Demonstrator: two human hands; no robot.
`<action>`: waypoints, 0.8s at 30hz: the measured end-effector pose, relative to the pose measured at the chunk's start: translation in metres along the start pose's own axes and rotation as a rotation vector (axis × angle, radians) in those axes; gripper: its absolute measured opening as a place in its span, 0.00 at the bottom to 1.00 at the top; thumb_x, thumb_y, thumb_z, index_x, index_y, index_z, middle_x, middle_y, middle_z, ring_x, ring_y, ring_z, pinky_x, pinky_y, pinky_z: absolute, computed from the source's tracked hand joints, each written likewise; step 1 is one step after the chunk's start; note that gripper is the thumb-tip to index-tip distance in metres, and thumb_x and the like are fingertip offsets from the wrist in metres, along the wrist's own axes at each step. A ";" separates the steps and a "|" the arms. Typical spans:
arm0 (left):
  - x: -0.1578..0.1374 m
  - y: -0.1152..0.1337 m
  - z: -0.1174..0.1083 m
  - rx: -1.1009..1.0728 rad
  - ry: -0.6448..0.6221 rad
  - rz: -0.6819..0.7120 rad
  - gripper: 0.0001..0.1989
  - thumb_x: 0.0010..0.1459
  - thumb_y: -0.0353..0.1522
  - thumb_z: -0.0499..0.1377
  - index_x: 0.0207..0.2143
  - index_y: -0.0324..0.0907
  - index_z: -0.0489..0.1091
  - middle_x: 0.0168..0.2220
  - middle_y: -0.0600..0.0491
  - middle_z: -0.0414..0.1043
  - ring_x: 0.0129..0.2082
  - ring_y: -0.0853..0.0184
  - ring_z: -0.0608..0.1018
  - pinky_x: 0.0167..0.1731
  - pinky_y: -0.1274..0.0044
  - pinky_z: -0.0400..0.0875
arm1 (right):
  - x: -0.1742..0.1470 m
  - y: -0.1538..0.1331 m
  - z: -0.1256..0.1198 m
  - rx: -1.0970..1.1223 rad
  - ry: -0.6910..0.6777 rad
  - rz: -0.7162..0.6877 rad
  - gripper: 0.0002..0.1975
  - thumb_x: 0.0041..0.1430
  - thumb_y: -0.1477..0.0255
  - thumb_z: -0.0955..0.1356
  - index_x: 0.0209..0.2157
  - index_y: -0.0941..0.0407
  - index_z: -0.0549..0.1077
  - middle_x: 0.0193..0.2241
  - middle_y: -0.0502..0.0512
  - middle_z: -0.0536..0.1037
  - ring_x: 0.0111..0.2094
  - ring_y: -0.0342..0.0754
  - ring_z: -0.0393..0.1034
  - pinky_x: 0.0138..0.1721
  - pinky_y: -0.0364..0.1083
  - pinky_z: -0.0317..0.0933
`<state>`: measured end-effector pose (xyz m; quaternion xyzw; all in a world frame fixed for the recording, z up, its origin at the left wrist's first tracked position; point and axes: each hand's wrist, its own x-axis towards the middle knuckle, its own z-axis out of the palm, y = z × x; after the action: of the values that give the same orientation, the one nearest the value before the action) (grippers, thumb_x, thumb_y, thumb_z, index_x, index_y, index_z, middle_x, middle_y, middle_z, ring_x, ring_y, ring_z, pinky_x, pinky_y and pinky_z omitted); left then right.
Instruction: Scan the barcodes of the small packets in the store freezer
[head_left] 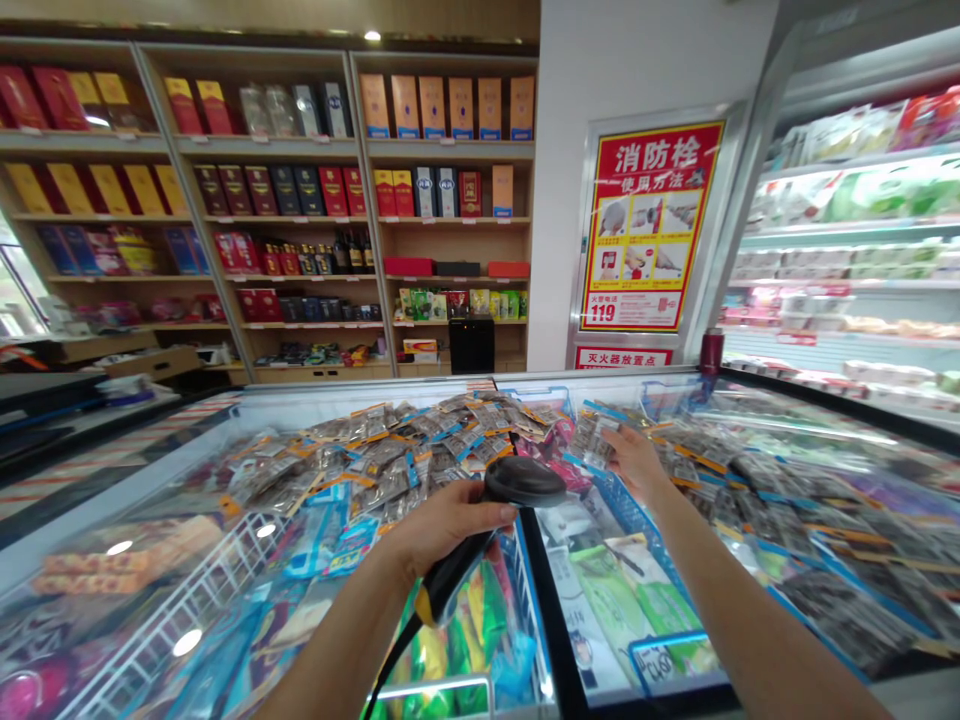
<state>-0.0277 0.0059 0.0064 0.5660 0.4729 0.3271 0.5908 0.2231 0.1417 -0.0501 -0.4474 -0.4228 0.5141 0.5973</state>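
My left hand is wrapped round the handle of a black corded barcode scanner, whose head points to the right. My right hand pinches a small clear packet with a blue edge, close to the scanner's head. Many similar packets with orange or blue edges lie piled on the glass top of a chest freezer. Another heap of packets spreads over the right side, beyond my right forearm.
Under the freezer's glass are wire baskets and green bags. A dark frame bar divides the lid. Shelves of boxes stand behind, with a red poster on the wall and a lit chiller at right.
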 end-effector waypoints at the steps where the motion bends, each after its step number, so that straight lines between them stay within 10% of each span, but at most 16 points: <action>1: 0.000 0.000 0.000 0.000 -0.002 0.000 0.19 0.39 0.41 0.63 0.29 0.36 0.68 0.26 0.54 0.68 0.20 0.73 0.70 0.22 0.79 0.61 | 0.000 0.000 0.000 -0.002 -0.001 -0.001 0.11 0.43 0.70 0.66 0.33 0.53 0.69 0.26 0.50 0.78 0.27 0.47 0.73 0.24 0.43 0.64; 24: 0.004 -0.007 -0.005 -0.347 -0.058 -0.013 0.17 0.41 0.38 0.65 0.32 0.37 0.70 0.27 0.52 0.71 0.25 0.71 0.73 0.28 0.79 0.66 | -0.009 -0.009 0.005 0.017 0.026 0.014 0.07 0.45 0.71 0.65 0.31 0.53 0.69 0.24 0.48 0.78 0.25 0.46 0.71 0.23 0.42 0.62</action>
<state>-0.0324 0.0105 -0.0009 0.4614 0.3959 0.3835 0.6952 0.2199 0.1325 -0.0403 -0.4518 -0.4075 0.5159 0.6031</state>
